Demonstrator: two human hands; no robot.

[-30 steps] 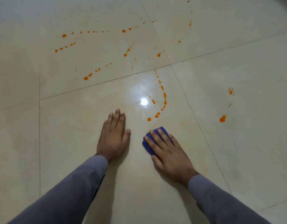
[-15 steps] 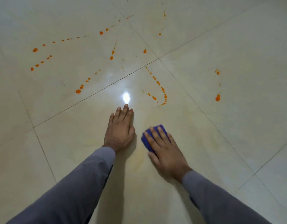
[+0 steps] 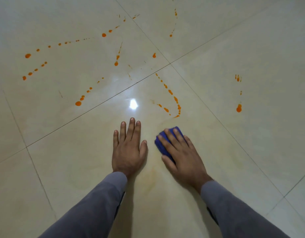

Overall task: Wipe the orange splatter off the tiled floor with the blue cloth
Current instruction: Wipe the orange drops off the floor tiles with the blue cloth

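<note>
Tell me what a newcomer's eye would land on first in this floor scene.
First, the orange splatter: trails of bright drops spread over the pale tiled floor, mostly ahead of the hands. Next, the blue cloth, pressed flat under the right hand just short of the nearest curved trail. The left hand lies flat on the tile beside it, apart from the cloth.

We had a single view, from a wide-angle camera worn on the head, which looked forward and steeply down at the tiled floor. It sat close above the floor, so both grey sleeves entered from the bottom edge and the left hand and right hand lay just below the middle of the picture. The grout lines ran slantwise, which showed that the view was turned against the tile grid. No second view shared the scene.
</note>
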